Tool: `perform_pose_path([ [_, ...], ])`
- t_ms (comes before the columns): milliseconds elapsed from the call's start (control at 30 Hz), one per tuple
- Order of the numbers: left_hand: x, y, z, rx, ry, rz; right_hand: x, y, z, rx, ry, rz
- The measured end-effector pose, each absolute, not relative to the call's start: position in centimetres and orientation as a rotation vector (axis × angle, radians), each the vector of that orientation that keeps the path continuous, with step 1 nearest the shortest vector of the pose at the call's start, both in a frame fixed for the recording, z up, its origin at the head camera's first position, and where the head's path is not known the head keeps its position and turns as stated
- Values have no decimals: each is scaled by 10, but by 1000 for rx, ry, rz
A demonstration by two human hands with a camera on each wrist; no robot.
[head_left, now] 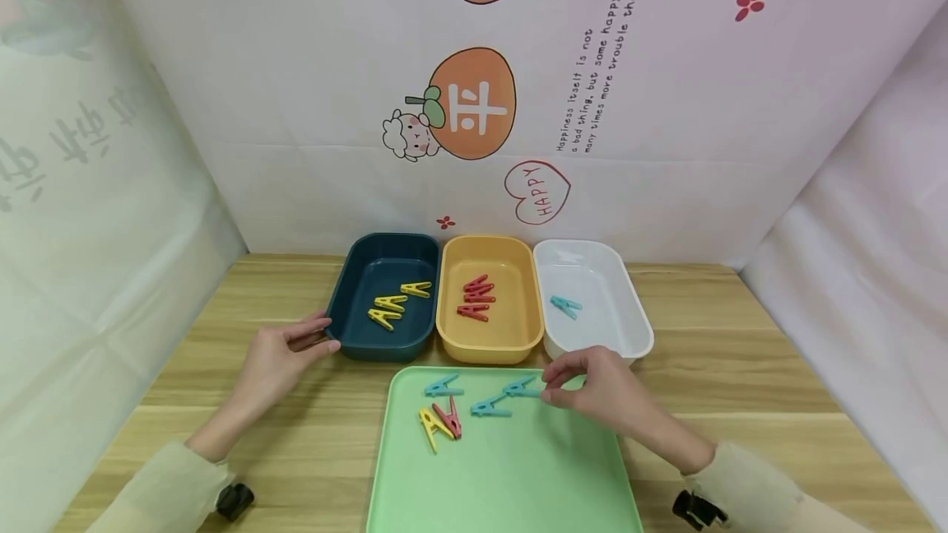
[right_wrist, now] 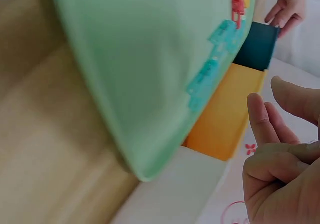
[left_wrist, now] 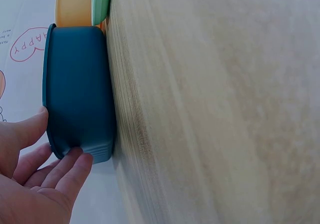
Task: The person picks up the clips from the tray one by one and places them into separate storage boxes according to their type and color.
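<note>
My left hand (head_left: 285, 356) touches the near left corner of the dark blue box (head_left: 381, 352) with straight fingers; the left wrist view shows the thumb at the rim and fingers against the wall. Above the far right of the green tray (head_left: 511, 484), my right hand (head_left: 596, 389) has thumb and forefinger apart, holding nothing. Closest to its fingertips is a light blue clothespin (head_left: 522, 387). Two more light blue clothespins, one (head_left: 490, 408) in the middle and one (head_left: 443, 386) farther left, lie on the tray with a yellow clothespin (head_left: 434, 428) and a red clothespin (head_left: 448, 418).
Beside the dark blue box, which contains three yellow clothespins (head_left: 416, 289), stands an orange box (head_left: 490, 354) with three red ones (head_left: 474, 312). A white box (head_left: 640, 344) at its right contains one light blue clothespin (head_left: 565, 307). A printed cloth (head_left: 311, 105) hangs behind the wooden table (head_left: 711, 336).
</note>
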State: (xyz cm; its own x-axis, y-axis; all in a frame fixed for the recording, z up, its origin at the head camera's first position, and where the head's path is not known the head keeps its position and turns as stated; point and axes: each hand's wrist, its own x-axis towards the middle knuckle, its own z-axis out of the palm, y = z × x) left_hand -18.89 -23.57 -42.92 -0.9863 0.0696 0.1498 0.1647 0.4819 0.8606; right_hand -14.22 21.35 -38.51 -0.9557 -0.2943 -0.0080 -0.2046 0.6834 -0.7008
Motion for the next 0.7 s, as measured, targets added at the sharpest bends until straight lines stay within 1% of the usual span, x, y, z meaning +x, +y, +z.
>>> perform_pose_path([
  [367,-190,-235,-428,-205,-2623,-1524,-138,222,-409,-398,2836,-1109],
  [700,-190,-236,-428,-197,-2638,-1500,-139,206,-418,-345,2911,-977],
])
